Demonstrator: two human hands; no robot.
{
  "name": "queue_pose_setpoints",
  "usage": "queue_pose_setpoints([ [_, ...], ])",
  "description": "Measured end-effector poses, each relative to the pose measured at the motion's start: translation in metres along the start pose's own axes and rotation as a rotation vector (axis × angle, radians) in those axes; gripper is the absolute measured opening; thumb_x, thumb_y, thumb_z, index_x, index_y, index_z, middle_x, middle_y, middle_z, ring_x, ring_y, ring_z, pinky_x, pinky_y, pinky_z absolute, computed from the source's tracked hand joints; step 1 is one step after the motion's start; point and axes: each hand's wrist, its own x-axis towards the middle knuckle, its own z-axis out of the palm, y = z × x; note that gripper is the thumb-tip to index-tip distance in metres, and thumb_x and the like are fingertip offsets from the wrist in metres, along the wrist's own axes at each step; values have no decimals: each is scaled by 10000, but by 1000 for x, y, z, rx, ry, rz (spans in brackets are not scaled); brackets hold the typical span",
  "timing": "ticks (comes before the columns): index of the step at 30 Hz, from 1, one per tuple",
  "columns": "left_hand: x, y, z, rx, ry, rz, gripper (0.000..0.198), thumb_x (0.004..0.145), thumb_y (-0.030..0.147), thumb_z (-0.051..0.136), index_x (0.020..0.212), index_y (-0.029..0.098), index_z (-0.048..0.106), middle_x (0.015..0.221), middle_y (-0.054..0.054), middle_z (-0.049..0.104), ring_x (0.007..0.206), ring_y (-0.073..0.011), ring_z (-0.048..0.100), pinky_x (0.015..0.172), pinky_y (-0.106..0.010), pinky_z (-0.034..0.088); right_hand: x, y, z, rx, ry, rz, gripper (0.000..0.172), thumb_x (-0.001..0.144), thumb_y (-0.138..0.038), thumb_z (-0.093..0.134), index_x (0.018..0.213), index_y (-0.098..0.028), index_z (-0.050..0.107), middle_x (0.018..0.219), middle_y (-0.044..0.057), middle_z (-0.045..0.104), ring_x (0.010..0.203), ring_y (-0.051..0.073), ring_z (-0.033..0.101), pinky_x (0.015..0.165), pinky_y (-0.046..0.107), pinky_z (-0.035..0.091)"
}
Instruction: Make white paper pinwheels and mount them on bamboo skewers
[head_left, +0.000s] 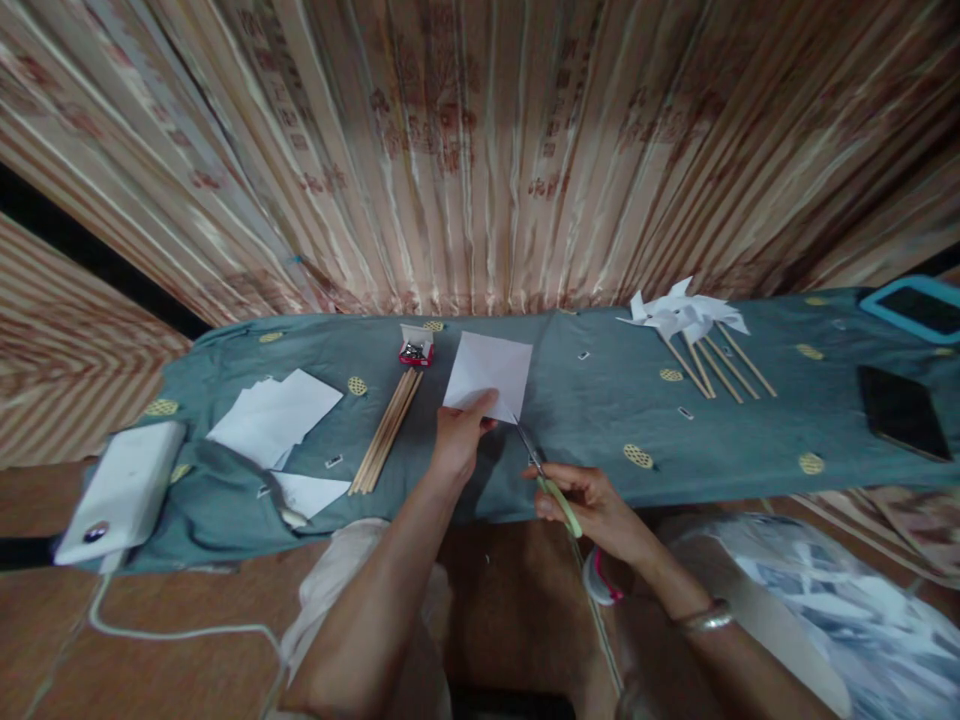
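Note:
In the middle of the head view my left hand [463, 430] pinches the lower edge of a white square paper sheet [495, 365], thumb on top. My right hand [589, 500] grips the green handles of a pair of scissors [559, 505]. The blades point up and left, their tips at the sheet's lower right corner. Left of the sheet lie a bundle of wooden sticks [386, 432] and a small red box [415, 347] with its lid up and small metal pieces inside. Farther left is a pile of white paper sheets [274, 415].
Several white paper pinwheels [686, 315] on sticks lie at the right. A dark phone [902, 412] and a blue-framed device [919, 308] rest at the right end. A white device [124, 490] with a cable sits at the left edge of the green cloth [585, 400]. A curtain [480, 150] hangs behind.

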Motion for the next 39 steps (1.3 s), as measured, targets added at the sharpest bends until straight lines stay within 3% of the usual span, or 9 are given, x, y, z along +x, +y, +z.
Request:
queue_pose_setpoints([
  [39,-5,-6,2,50,-45,-14,313,482,296,834,716,141,694,733,-21,693,634,-130,604,519,-227,440,1,-7,1,54,32,41,489,656,-517,784,967,-146,716,568,-56,497,526,72,411,494,226,327],
])
